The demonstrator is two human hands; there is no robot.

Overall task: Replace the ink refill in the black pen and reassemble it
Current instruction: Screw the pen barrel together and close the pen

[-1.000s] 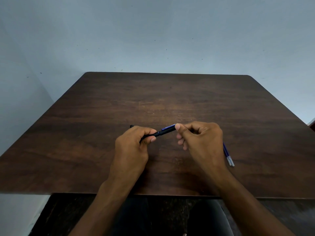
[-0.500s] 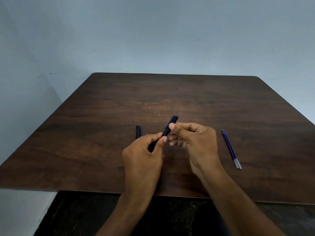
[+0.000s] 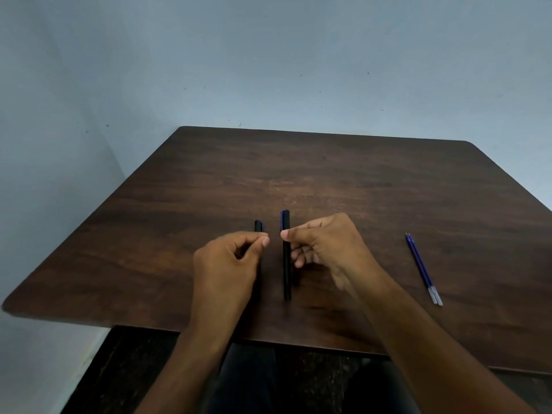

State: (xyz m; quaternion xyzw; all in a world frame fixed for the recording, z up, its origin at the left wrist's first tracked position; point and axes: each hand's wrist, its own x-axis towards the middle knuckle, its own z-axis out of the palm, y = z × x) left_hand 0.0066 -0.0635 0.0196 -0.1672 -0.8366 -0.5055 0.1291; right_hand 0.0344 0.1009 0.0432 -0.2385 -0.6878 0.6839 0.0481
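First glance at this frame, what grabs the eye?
The two hands at the table's near centre: the right hand pinches a black pen pointing away from the person, and the left hand curls over a second black pen piece. Off to the right, two blue refills lie side by side on the dark wooden table.

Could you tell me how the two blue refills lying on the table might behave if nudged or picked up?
The blue refills look like thin round tubes lying flat on the smooth table, so a nudge would probably roll them. Being so slender, they are likely light, may flex slightly, and could be fiddly to pinch up.
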